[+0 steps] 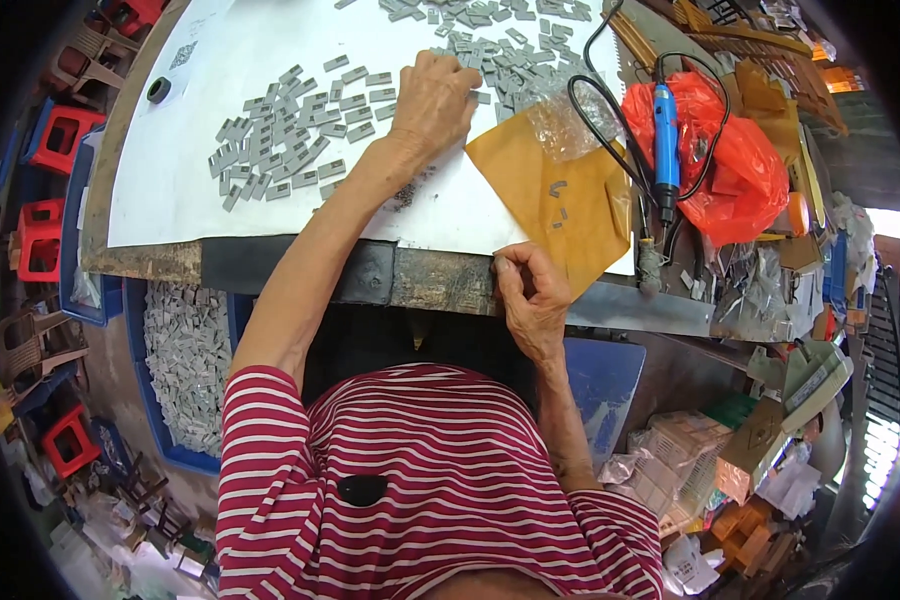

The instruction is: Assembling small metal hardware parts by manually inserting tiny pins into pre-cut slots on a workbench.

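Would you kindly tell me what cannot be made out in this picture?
In the head view:
- Left hand: fingertips hidden by its own knuckles.
- Right hand: palm hidden by curled fingers.
- Far grey pieces: cut off by the upper edge.
- Red bag: crumpled plastic hides any contents.

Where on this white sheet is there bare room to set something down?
One free patch of the white sheet lies left of the grey pieces, below the black ring. A smaller one lies between the left hand, brown paper and right hand. Right of the brown paper it's crowded: red bag, blue tool.
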{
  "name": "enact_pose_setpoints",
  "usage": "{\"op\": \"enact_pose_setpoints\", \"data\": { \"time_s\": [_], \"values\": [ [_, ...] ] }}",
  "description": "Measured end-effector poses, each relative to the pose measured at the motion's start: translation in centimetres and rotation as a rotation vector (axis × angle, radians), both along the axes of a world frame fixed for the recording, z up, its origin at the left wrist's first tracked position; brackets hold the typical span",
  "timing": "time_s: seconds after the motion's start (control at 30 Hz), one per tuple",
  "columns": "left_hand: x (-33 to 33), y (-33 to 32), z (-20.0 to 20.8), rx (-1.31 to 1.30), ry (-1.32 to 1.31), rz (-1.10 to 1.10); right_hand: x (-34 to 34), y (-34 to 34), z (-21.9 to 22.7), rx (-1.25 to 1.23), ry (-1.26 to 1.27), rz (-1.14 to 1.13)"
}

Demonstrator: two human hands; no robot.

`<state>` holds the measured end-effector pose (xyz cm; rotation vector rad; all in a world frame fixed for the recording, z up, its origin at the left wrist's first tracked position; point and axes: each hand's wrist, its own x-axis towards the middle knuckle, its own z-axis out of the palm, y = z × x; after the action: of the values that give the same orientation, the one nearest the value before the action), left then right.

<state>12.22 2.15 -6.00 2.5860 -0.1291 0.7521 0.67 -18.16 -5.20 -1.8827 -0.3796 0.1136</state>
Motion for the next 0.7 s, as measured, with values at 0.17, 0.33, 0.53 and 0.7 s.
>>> {"op": "enact_pose_setpoints", "data": {
  "time_s": [0.17,0.33,0.53,0.7],
  "values": [
    [0.7,-0.5,-0.1,0.056,0.077,0.000,0.0,-0.1,0.3,0.013,0.028,0.010],
    [0.5,-0.3,-0.4,0.088,-0.017,0.007,0.1,-0.1,0.3,0.034,0.038,-0.006],
    [0.7,-0.1,-0.4,0.079,-0.007,-0.065,-0.1,-0.2,0.7,0.100,0.075,0.005],
    [0.4,-0.3,-0.5,-0.010,-0.016,-0.108,-0.3,-1.1,1.3,0.150,0.121,-0.028]
  ]
}}
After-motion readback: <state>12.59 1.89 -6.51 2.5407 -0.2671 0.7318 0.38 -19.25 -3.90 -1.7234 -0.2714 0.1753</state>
